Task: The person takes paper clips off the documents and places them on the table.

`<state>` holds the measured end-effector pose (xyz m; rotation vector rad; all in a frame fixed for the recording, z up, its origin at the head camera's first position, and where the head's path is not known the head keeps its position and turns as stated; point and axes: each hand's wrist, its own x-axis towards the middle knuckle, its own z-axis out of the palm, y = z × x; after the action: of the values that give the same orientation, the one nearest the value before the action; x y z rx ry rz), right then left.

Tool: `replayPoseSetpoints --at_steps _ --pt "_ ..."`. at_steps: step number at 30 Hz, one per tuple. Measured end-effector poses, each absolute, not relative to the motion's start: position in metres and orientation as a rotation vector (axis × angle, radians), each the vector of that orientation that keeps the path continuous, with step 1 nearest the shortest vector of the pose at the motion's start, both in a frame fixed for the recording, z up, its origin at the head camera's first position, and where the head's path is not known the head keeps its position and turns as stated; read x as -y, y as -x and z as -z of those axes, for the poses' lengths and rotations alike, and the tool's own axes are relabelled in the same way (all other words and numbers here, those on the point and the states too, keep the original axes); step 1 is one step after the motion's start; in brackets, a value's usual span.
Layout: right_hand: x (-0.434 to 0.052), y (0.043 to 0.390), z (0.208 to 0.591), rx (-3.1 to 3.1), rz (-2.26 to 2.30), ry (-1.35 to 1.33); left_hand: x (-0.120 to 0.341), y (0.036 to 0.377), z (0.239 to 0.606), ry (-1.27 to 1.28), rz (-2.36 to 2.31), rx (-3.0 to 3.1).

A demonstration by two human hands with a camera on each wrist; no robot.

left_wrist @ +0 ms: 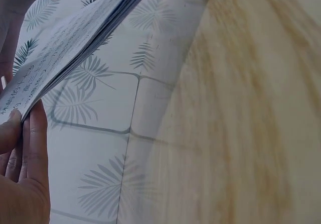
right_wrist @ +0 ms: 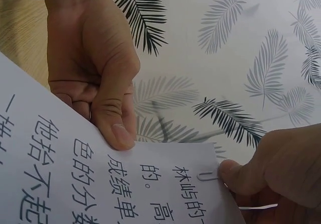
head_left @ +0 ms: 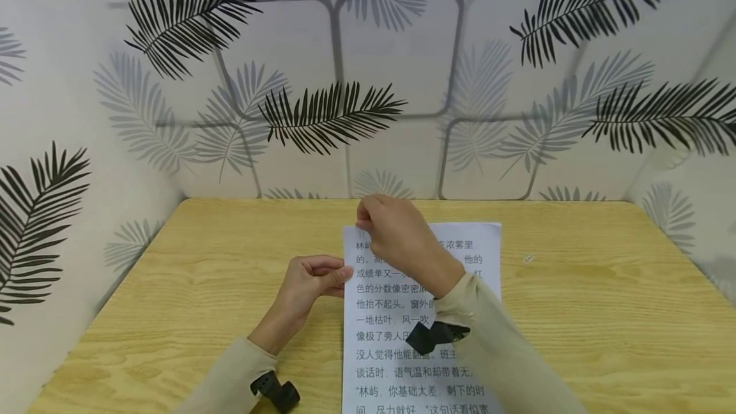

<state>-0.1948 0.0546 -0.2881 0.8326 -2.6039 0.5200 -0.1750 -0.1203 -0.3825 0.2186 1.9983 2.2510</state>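
A stack of white paper (head_left: 379, 318) printed with Chinese text lies in front of me, and the left wrist view shows several sheets along its edge. My left hand (head_left: 310, 286) pinches the stack's left edge near the top, thumb over the printed side and fingers beneath. At the top left corner, my right hand (head_left: 399, 235) pinches the end of a paper clip (right_wrist: 205, 177) at the paper's top edge. Part of the clip's wire loop lies over the printed face, beside the first line; the rest is hidden by the thumb.
The wooden table (head_left: 230, 241) stands against walls covered in leaf-patterned paper (head_left: 391, 50). A small shiny item (head_left: 529, 259), too small to make out, lies right of the stack. Black wrist cameras (head_left: 276, 391) sit on both sleeves.
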Motion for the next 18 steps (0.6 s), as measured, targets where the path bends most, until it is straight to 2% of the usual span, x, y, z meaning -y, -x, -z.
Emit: replayPoseSetpoints --at_steps 9,18 --pt "-0.0511 0.1961 0.2855 2.742 -0.461 -0.865 0.1178 0.1725 0.383 -0.211 -2.263 -1.989" --pt "-0.0493 0.197 0.2909 2.769 -0.759 -0.753 0.1176 0.173 0.3834 -0.229 -2.242 -2.005"
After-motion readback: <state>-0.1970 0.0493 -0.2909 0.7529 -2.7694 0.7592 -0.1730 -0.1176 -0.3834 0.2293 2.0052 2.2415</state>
